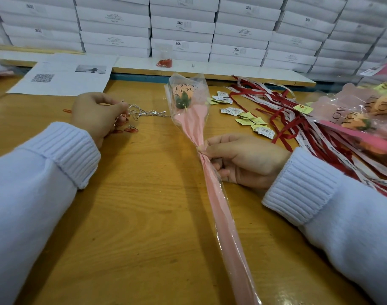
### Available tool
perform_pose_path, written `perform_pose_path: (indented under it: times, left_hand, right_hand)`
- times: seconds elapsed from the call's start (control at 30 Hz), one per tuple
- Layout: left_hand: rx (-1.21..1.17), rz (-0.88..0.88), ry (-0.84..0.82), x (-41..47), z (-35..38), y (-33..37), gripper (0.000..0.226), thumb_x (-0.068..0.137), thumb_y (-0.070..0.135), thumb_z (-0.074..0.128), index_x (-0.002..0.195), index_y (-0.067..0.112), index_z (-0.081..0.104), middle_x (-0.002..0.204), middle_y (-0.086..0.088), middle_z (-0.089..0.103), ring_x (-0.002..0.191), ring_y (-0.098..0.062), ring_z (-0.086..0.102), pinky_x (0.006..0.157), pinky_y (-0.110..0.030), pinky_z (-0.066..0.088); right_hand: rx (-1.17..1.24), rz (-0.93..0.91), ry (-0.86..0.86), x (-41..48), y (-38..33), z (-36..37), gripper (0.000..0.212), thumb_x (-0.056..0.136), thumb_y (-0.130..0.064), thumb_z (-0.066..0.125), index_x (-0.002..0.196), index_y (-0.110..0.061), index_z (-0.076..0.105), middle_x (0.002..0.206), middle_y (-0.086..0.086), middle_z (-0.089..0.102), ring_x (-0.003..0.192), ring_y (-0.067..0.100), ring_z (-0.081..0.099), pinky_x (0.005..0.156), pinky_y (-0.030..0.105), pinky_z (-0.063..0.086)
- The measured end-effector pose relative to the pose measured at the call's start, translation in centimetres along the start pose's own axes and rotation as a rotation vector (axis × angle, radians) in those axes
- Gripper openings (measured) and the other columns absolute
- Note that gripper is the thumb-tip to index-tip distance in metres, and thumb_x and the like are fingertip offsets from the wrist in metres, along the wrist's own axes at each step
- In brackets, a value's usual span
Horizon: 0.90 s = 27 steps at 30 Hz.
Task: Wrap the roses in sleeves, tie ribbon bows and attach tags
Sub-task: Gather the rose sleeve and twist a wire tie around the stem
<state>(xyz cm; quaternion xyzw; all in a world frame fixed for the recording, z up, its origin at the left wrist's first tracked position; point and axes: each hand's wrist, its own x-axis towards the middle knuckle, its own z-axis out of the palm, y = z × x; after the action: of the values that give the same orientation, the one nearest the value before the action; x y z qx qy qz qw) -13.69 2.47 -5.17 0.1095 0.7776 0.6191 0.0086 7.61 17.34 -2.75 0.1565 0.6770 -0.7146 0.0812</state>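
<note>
A peach rose lies in a clear and pink sleeve that runs from the table's middle toward the near edge. My right hand pinches the sleeve where it gathers below the flower. My left hand rests to the left and pinches the end of a silver twist tie from a small pile. Red and white ribbons and small paper tags lie to the right of the rose.
Wrapped roses are piled at the right edge. Red paper clips lie by my left hand. Printed sheets sit at the back left. Stacked white boxes form a wall behind the wooden table.
</note>
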Motion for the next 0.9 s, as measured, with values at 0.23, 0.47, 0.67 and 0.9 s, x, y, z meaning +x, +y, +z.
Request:
perform_pose_path:
  times: [0.23,0.47,0.67,0.9]
  left_hand:
    - [-0.008,0.050,0.066,0.0,0.0,0.0,0.013,0.085,0.018,0.067,0.096,0.025,0.070,0.076,0.005,0.064,0.052,-0.003,0.051,0.051,-0.018,0.042]
    - [0.324,0.093,0.081,0.6,-0.4,-0.5,0.017,0.086,0.008,0.057,0.088,0.023,0.065,0.093,-0.007,0.067,0.065,-0.024,0.057,0.056,-0.032,0.046]
    - [0.634,0.241,0.118,0.4,-1.0,-0.6,0.020,0.085,0.014,0.049,0.090,0.020,0.068,0.075,0.002,0.065,0.063,-0.021,0.059,0.059,-0.032,0.048]
    - [0.224,0.279,0.230,-0.1,-1.4,0.1,0.016,0.087,0.030,0.062,0.071,0.027,0.064,0.072,0.006,0.069,0.062,-0.007,0.065,0.070,-0.030,0.055]
  right_hand:
    - [0.004,-0.008,0.013,-0.1,0.0,0.1,0.023,0.096,-0.007,0.047,0.073,-0.007,0.051,0.054,0.001,0.046,0.041,0.004,0.043,0.040,0.012,0.035]
    - [0.008,-0.019,0.025,-0.1,0.1,0.2,0.024,0.096,-0.006,0.046,0.072,-0.007,0.049,0.056,0.002,0.045,0.041,0.004,0.042,0.040,0.012,0.033]
    - [-0.004,-0.014,0.022,-0.1,0.1,0.3,0.021,0.095,-0.006,0.047,0.074,-0.007,0.050,0.058,0.003,0.045,0.043,0.005,0.042,0.042,0.013,0.034]
    - [0.012,-0.002,0.026,0.0,0.0,0.2,0.024,0.096,-0.007,0.047,0.073,-0.007,0.052,0.057,0.002,0.047,0.044,0.005,0.043,0.041,0.012,0.036]
